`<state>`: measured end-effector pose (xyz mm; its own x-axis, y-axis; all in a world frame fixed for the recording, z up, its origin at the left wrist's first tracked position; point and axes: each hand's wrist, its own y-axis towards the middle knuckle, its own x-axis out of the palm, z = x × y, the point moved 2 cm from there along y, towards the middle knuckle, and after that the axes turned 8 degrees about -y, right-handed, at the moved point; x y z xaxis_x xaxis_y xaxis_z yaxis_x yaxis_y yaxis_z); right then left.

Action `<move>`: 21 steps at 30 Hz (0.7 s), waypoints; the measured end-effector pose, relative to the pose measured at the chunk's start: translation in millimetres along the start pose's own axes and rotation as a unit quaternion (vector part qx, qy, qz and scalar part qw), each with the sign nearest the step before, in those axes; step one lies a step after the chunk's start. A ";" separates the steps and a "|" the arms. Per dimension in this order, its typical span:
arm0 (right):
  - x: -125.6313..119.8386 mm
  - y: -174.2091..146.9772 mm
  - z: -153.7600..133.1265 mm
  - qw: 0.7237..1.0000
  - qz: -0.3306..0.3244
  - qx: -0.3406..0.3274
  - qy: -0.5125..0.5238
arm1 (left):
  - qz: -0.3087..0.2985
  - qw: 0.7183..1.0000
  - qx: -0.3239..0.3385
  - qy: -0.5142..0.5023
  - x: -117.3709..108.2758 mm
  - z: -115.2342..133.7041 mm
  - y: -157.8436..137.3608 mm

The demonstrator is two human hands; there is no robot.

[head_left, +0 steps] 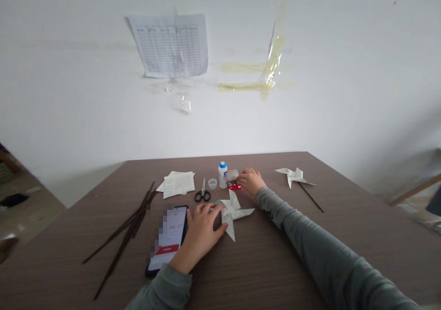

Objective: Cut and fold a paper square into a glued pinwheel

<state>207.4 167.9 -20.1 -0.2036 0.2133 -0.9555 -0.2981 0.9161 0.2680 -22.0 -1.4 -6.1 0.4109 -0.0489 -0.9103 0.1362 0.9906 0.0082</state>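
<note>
A folded paper pinwheel [228, 214] with printed text lies in front of me. My left hand [201, 229] holds its left side between thumb and index finger, while the other fingers rest beside the phone. Farther forward, my right hand [253, 181] has its curled fingertips at a small red box [234, 186] of tiny metallic pieces, probably pins. What those fingertips pinch, if anything, is too small to make out. Just left of the box stands a white bottle [223, 177] with a blue cap.
Scissors [202, 194], a small clear cup [212, 183] and paper sheets [178, 184] lie toward the back. A phone [168, 239] showing a timer is left of my left hand, beyond it several dark sticks [132, 222]. At right lies a pinwheel on a stick [295, 177].
</note>
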 end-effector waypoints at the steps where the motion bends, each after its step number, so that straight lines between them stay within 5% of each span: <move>1: 0.3 2.4 -2.3 1.000 -0.003 -0.003 -0.006 | -0.002 1.000 -0.005 0.003 -1.3 0.8 -0.3; 21: -8.2 19.3 -19.2 0.995 -0.068 -0.020 -0.064 | -0.021 1.000 -0.013 0.009 -2.2 1.9 -1.2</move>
<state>185.4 177.4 -4.7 -0.0393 0.1324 -0.9904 -0.3526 0.9256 0.1377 -21.4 -2.7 -3.3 0.3886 -0.0880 -0.9172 0.1299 0.9907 -0.0400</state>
